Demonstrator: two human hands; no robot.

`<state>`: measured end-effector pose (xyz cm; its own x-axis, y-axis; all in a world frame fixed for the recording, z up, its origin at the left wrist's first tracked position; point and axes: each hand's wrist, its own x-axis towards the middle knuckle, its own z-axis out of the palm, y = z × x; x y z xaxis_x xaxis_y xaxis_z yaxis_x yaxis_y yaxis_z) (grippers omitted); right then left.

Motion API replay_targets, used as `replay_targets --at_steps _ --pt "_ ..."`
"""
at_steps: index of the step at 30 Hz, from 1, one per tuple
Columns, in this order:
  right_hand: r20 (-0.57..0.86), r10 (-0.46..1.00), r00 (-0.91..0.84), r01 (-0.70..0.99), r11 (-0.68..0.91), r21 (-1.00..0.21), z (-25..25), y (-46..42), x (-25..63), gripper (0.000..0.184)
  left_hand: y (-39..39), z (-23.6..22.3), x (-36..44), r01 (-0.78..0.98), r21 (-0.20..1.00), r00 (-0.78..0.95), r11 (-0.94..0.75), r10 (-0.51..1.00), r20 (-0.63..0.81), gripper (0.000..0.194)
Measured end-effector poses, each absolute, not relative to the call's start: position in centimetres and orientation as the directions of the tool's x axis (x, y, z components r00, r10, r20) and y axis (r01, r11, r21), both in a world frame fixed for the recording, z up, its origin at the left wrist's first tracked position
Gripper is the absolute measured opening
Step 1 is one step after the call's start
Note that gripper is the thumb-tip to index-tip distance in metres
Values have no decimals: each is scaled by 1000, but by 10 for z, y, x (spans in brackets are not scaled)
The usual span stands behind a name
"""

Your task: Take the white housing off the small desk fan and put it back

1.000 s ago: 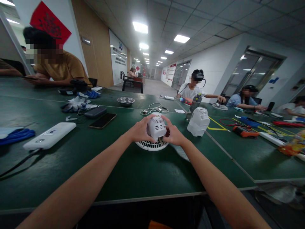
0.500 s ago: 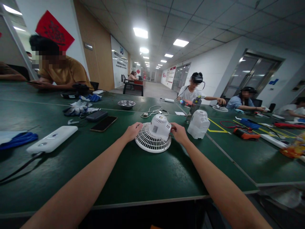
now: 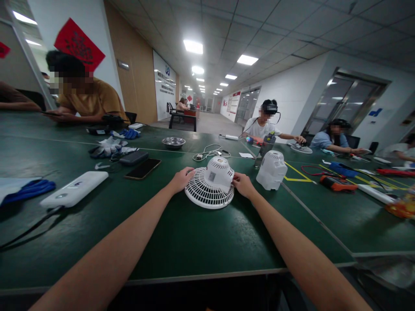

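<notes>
A white fan head [image 3: 219,175] lies grille-down on the green table, its round motor housing on top with a small printed label. At the grille's left rim, my left hand [image 3: 182,179] is closed, fingers bent over the edge. My right hand [image 3: 243,185] pinches at the right side of the housing, thumb and fingers close together; its fingertips are partly hidden. Just beyond that hand stands a white plastic fan base [image 3: 271,170], upright and apart from the fan head.
A white power bank [image 3: 75,189] with a cord, a black phone [image 3: 143,169] and gloves [image 3: 108,147] lie to the left. Behind the fan are a metal bowl [image 3: 173,143], a white cable [image 3: 210,152] and a bottle [image 3: 266,144]. An orange multimeter [image 3: 338,183] sits right. Several people sit around.
The whole view has shifted slightly. Both hands stay at the same places on the fan head, which has hardly moved on the table.
</notes>
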<state>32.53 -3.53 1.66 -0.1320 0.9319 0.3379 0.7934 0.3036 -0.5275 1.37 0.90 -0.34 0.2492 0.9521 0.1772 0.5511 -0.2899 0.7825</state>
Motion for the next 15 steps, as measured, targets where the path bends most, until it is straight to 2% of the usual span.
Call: replay_targets --at_steps 4,8,13,15 --pt "333 936 -116 812 283 -511 19 -37 323 26 8 -3 14 549 785 249 -288 953 175 56" --pt "335 938 -91 840 253 -480 27 -40 324 14 8 -4 14 547 788 250 -282 954 168 55" --pt "260 957 -128 838 245 -488 39 -44 331 38 8 -4 13 564 776 235 -282 956 177 54" --pt "208 965 -158 821 245 -515 40 -46 332 40 9 -4 13 563 777 241 -282 955 172 55"
